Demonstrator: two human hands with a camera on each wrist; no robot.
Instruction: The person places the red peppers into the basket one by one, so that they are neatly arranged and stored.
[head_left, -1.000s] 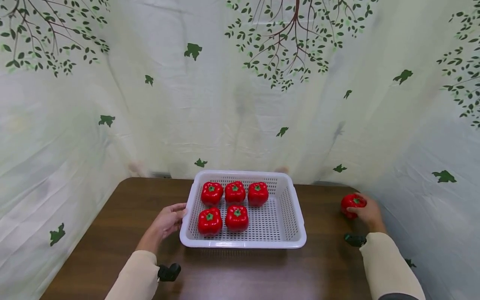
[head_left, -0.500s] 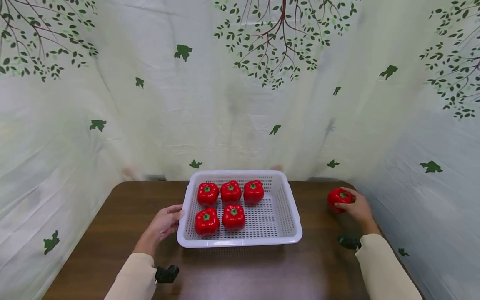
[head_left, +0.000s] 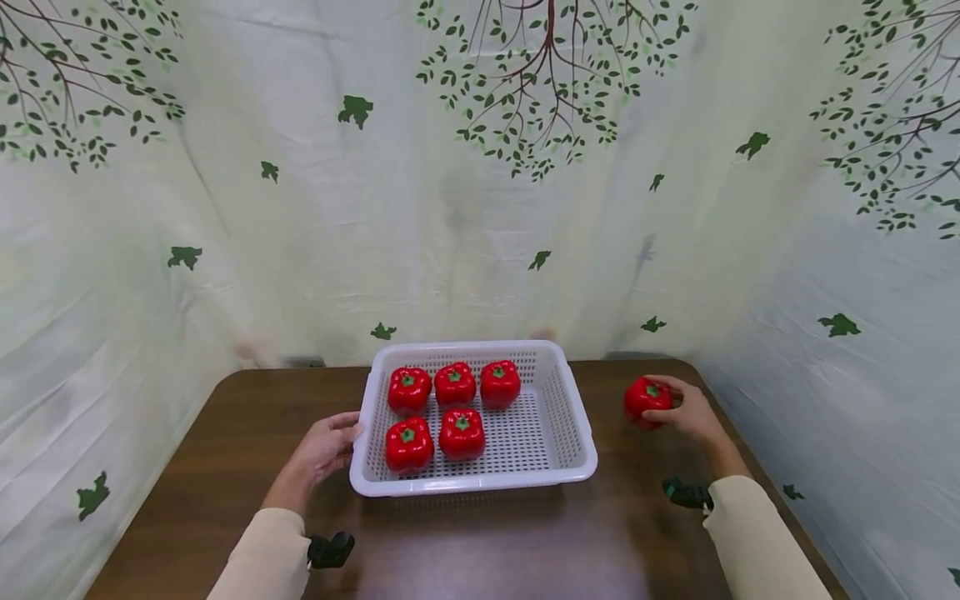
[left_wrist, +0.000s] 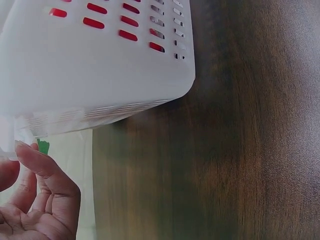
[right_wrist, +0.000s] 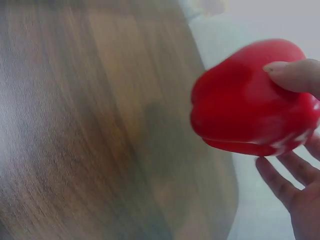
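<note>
A white plastic basket [head_left: 480,483] with slotted walls stands on the brown table. Inside it sit several red bell peppers [head_left: 462,435], stems up, three in the back row and two in front. My left hand [head_left: 322,450] holds the basket's left rim, with thumb and fingers at the edge in the left wrist view. To the right of the basket, my right hand [head_left: 693,414] grips another red bell pepper [head_left: 647,402] from its right side. The right wrist view shows this pepper [right_wrist: 240,105] over the table, thumb on one side and fingers on the other.
The right part of the basket floor [head_left: 536,437] shows bare beside the front peppers. A pale curtain [head_left: 465,208] printed with leaves and branches hangs behind and along both sides of the table [head_left: 480,550].
My right hand has moved left with the bell pepper, from the table's right edge toward the basket. The left hand keeps its hold on the rim. The head view has shifted slightly.
</note>
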